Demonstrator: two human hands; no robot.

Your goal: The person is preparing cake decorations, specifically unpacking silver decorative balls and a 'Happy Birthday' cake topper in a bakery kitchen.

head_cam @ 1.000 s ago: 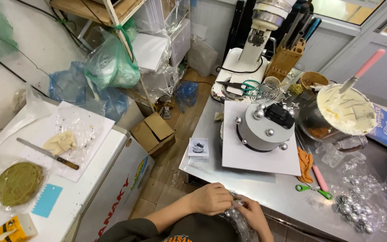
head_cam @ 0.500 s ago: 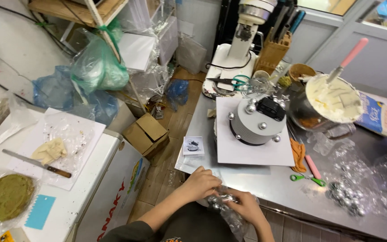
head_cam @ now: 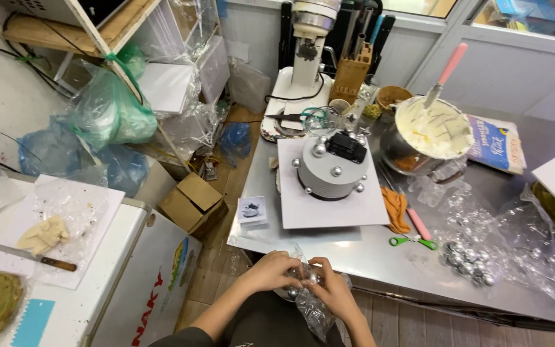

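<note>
Crinkled clear plastic bag of shiny silver balls sits pinched between the person's left hand and right hand, just off the steel table's near edge; a tear could spill balls onto the floor. Nearby lie a small white picture card, a brown cardboard box and a blue printed booklet.

Steel table: cake board, scissors

Now lower and more central in the frame: left hand and right hand, fingers meeting on a clear crinkled plastic bag of silver balls, previously less bunched between them.
</note>
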